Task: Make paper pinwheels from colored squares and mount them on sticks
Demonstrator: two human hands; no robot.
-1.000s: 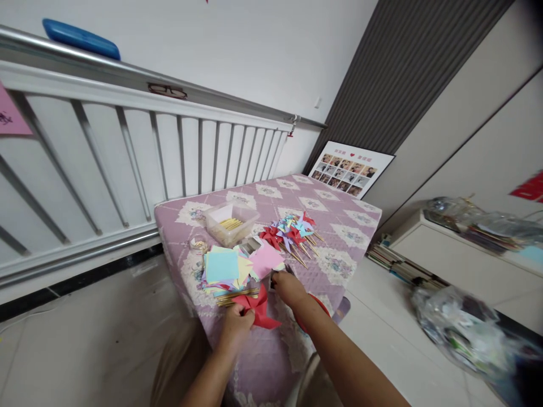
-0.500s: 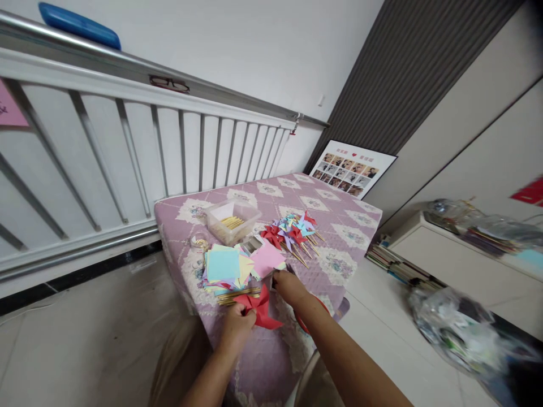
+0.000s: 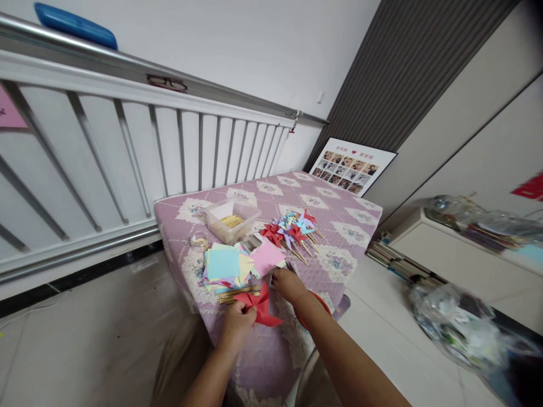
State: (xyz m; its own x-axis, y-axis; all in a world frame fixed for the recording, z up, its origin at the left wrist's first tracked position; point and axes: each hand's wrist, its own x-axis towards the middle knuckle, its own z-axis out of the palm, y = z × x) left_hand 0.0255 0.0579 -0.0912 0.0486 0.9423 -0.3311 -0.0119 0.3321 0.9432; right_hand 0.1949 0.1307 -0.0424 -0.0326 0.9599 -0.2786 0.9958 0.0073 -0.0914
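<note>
Hands (image 3: 241, 318), red pinwheel (image 3: 262, 307) barely moved; board lettering (image 3: 367, 155) unreadable.

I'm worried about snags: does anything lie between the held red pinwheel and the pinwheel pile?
Yes: the pink paper lies between the red pinwheel in the left hand and the pinwheel pile, with the right hand close beside it.

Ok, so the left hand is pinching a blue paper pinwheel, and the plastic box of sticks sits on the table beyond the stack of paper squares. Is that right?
Not quite: the pinwheel in the left hand is red, not blue, as the head view shows. The plastic box of sticks does sit beyond the stack of paper squares.
</note>
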